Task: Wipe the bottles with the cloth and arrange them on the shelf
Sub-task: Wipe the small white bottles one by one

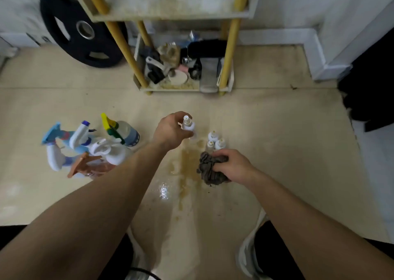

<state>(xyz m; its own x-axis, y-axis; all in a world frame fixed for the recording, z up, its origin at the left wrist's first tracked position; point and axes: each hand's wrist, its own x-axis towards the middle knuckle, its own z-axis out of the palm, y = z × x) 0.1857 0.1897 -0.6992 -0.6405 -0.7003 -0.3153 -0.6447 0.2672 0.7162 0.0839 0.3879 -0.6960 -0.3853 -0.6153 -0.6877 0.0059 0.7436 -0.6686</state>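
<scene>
My left hand (171,131) grips the small clear white-capped spray bottle (188,124) at the middle of the tan floor (266,120). My right hand (235,164) clutches the crumpled grey cloth (210,170). I judge wiping comes next: bring cloth to bottle.

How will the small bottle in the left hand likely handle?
The small bottle looks slim, so probably tippy. The left hand grips it alone, suggesting light weight. The wet-looking floor patch nearby may make it slippery.

left hand (170,131) gripping bottle (188,125), right hand (232,165) clutching cloth (210,170)
</scene>
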